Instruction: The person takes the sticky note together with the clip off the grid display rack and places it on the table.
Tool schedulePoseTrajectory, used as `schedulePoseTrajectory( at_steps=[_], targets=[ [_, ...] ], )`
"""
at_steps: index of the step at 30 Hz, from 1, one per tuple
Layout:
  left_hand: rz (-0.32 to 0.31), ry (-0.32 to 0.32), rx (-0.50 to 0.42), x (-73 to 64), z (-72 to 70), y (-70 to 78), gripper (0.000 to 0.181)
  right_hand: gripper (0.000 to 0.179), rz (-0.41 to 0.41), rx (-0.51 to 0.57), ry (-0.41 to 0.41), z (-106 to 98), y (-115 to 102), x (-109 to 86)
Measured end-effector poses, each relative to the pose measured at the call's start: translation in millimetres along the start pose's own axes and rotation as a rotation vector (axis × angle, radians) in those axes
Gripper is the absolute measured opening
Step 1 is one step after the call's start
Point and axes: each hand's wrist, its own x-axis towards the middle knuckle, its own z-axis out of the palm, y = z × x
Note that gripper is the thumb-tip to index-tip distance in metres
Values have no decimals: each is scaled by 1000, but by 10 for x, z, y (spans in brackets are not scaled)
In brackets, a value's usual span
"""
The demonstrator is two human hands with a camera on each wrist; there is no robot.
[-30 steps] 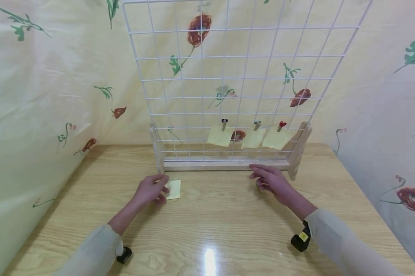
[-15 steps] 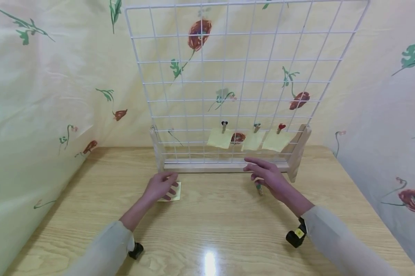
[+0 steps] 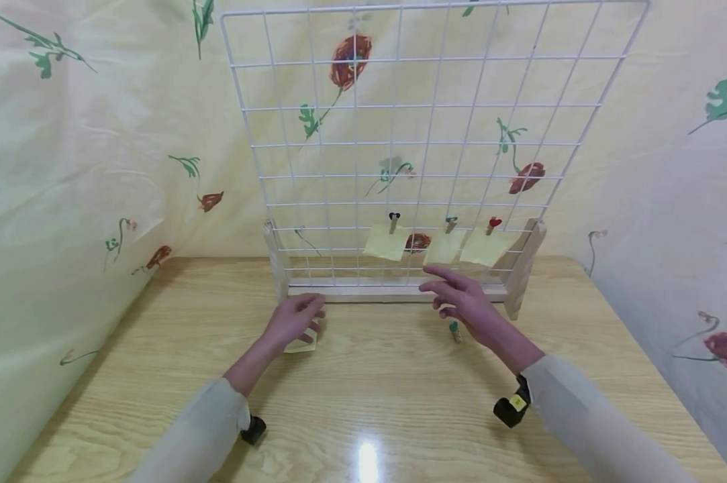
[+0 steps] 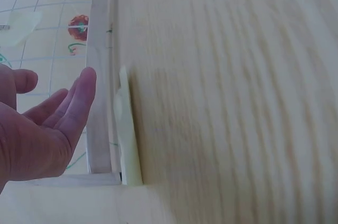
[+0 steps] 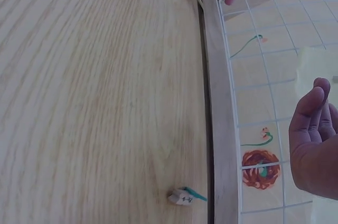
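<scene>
Paper note [image 3: 299, 347], left of centre in the head view, looks light and creasable, probably best pinched at an edge. Left hand [image 3: 295, 318] hovers above, fingers relaxed, empty. Right hand [image 3: 467, 303], fingers spread, empty, hangs near a stiff-looking clothespin [image 3: 456, 333], right of centre.

Got one left hand [image 3: 293, 319], one right hand [image 3: 464, 307], two pale sleeves [image 3: 197, 429] and two black wrist cameras [image 3: 253, 430]. Also one white wire grid [image 3: 355, 106], three hanging notes [image 3: 384, 246], four clips [image 3: 456, 332] (three up, one loose). Plus yellow paper [image 3: 301, 346] on the one table [image 3: 363, 389], single sheet or stack, can't tell tbh.
</scene>
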Motion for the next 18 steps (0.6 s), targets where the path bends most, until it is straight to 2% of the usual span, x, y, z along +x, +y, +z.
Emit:
schedulePoseTrajectory(
  at_steps=[6, 18],
  targets=[
    [48, -58, -42, 44, 34, 61, 43, 58, -17, -12, -8, 36, -51, 31],
    [148, -168, -84, 148, 98, 187, 55, 58, -41, 13, 2, 114, -158, 120]
  ],
)
